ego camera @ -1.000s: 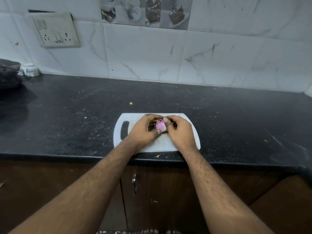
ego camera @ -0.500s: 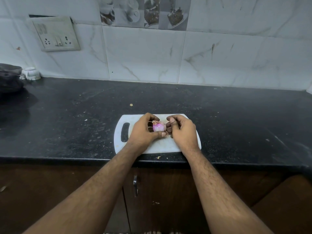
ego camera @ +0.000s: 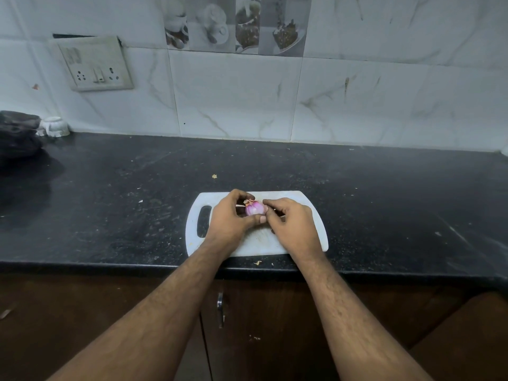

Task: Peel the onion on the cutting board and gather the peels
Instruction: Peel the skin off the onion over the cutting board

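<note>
the left hand curls round a small pink onion, thumb under it and fingers over the top, holding it just above the white plastic cutting board. the right hand pinches at the onion's right side with bent fingertips. the bulb looks smooth and glossy, a dry papery tuft at its top. the board, round-cornered with a slot handle, lies on a speckled black stone counter.
</note>
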Demonstrator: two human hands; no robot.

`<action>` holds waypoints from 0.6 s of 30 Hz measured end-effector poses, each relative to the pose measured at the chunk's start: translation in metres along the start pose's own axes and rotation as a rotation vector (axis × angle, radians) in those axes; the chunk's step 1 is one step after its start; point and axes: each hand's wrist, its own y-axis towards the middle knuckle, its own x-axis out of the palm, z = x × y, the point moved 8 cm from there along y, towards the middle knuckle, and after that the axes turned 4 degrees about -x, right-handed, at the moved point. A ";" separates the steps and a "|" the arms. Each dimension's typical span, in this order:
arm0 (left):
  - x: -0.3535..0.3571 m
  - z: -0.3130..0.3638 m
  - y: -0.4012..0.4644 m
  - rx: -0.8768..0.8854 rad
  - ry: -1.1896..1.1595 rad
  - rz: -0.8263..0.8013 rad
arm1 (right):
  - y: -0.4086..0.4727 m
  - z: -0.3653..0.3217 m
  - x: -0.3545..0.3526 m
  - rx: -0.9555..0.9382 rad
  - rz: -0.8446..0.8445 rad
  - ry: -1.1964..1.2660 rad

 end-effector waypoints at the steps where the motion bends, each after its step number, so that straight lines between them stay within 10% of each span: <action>1: 0.000 0.000 0.000 0.000 0.004 -0.003 | 0.000 -0.001 0.000 0.003 -0.002 -0.002; 18: 0.005 0.009 -0.004 0.054 0.122 -0.018 | 0.002 0.018 -0.001 0.222 0.078 -0.106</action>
